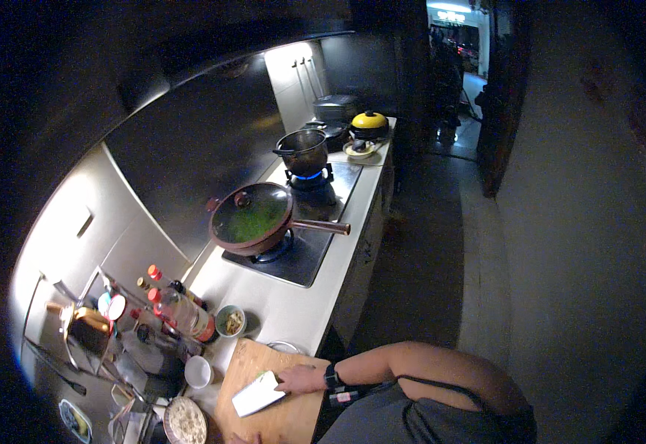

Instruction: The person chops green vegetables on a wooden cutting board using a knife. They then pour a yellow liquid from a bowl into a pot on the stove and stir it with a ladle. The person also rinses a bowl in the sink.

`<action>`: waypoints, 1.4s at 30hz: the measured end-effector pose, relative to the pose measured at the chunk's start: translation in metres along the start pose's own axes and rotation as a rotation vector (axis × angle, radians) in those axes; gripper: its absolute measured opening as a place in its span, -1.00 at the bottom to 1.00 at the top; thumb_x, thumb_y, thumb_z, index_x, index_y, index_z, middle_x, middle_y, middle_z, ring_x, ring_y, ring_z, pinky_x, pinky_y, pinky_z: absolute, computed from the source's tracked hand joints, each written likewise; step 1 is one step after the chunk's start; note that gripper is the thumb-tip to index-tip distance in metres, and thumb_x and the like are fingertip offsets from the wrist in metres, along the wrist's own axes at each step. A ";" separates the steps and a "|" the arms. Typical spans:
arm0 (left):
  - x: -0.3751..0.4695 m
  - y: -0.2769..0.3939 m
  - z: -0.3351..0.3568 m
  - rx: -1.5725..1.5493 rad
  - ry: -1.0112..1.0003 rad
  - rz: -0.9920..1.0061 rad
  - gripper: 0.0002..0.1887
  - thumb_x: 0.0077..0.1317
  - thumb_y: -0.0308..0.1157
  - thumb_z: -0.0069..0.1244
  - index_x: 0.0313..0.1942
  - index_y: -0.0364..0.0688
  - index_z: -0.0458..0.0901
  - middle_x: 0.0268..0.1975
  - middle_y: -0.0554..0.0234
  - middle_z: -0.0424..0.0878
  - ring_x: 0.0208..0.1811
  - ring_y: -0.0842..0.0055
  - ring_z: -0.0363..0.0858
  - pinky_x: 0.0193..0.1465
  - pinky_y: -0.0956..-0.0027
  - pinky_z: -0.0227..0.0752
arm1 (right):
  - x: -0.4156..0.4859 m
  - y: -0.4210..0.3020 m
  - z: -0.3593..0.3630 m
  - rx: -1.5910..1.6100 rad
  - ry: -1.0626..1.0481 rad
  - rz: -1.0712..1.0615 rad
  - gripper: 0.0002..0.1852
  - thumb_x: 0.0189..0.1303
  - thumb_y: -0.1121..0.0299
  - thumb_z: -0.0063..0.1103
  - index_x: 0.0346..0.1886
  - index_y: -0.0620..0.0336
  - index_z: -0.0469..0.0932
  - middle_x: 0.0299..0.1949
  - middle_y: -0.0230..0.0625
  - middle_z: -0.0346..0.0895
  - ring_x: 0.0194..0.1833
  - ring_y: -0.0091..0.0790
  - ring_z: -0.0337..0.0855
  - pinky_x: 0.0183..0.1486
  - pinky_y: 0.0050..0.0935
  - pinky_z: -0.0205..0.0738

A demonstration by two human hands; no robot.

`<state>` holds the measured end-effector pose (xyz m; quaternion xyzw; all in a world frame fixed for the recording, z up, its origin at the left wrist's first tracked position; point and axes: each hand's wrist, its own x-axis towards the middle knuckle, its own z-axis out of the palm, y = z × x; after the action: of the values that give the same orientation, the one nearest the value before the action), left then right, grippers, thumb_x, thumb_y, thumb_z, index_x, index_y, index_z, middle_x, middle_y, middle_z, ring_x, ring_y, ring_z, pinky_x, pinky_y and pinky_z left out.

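Observation:
My right hand (302, 379), with a dark watch on the wrist, is over the wooden cutting board (287, 419). Its fingers touch the right end of a bright, flat, rectangular thing (258, 395) that looks like a cleaver blade; glare hides its detail, and no handle shows. A little green food (261, 376) lies at its upper edge. Part of my left hand (246, 439) shows at the bottom edge of the picture, low on the board; its grip is cut off. Beside the board stand a white cup (198, 372) and a small bowl of chopped food (231, 321).
A lidded pan (253, 219) with greens inside sits on the near burner, its handle (323, 226) reaching over the counter edge. A dark pot (304, 152) stands over a blue flame. Bottles (190, 316) and a bowl of pale food (185, 420) stand left of the board.

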<state>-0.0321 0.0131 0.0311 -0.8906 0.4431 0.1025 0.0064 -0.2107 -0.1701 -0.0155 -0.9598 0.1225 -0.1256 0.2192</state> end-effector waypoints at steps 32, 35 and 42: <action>0.141 0.647 0.075 -0.803 -0.079 0.511 -0.53 0.20 -0.37 0.10 0.11 -0.24 0.42 0.11 -0.07 0.49 0.17 0.12 0.42 0.21 0.25 0.30 | -0.405 0.577 -0.446 0.042 0.636 0.774 -0.84 0.14 0.40 0.09 -0.24 0.15 0.60 -0.25 -0.16 0.57 -0.17 -0.12 0.57 -0.07 -0.26 0.46; 0.192 0.718 0.077 -0.741 -0.005 0.502 -0.50 0.23 -0.31 0.07 0.15 -0.28 0.36 0.16 -0.13 0.42 0.22 0.07 0.35 0.27 0.22 0.22 | -0.435 0.635 -0.490 -0.096 0.587 0.870 -0.82 0.11 0.44 0.09 -0.20 0.15 0.58 -0.28 -0.16 0.53 -0.17 -0.13 0.54 -0.08 -0.26 0.45; 0.317 0.805 0.067 -0.509 0.103 0.177 -0.25 0.25 -0.06 -0.01 0.24 -0.47 0.15 0.23 -0.33 0.28 0.25 -0.07 0.27 0.30 0.18 0.17 | -0.454 0.764 -0.563 -0.292 0.555 0.796 -0.67 0.11 0.50 0.10 -0.01 0.15 0.47 -0.11 -0.16 0.44 -0.11 -0.14 0.52 -0.04 -0.31 0.45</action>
<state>-0.4948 -0.7185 -0.0299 -0.8252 0.4792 0.1651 -0.2493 -0.9400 -0.9255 0.0461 -0.7898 0.5486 -0.2644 0.0728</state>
